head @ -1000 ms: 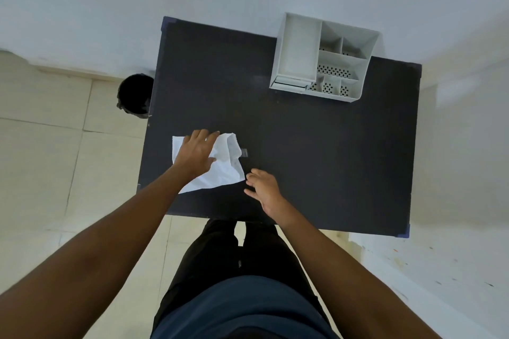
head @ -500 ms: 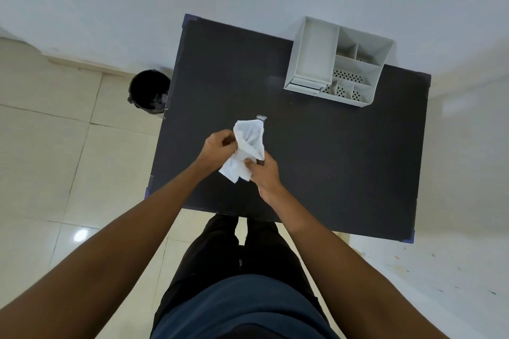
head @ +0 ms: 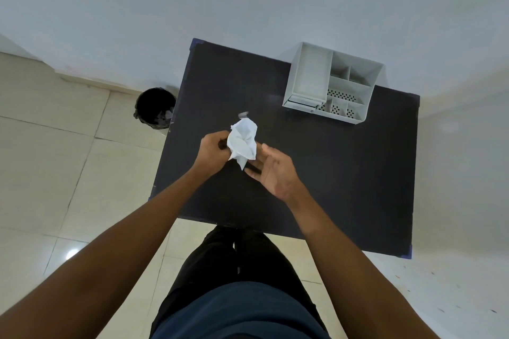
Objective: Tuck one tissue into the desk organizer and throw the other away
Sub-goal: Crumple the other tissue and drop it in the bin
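Head view: left hand pinches crumpled tissue; right hand open, fingers spread. Bunching step, I judge. Next: carry to organizer or bin.

Tissue lifted off table, bunched in left hand; right hand released, open.

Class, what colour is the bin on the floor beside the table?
Black: the bin shows best in the head view, left of the table.

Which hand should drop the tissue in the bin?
Probably the left hand: it grips the tissue and is nearer the bin. The right hand is open.
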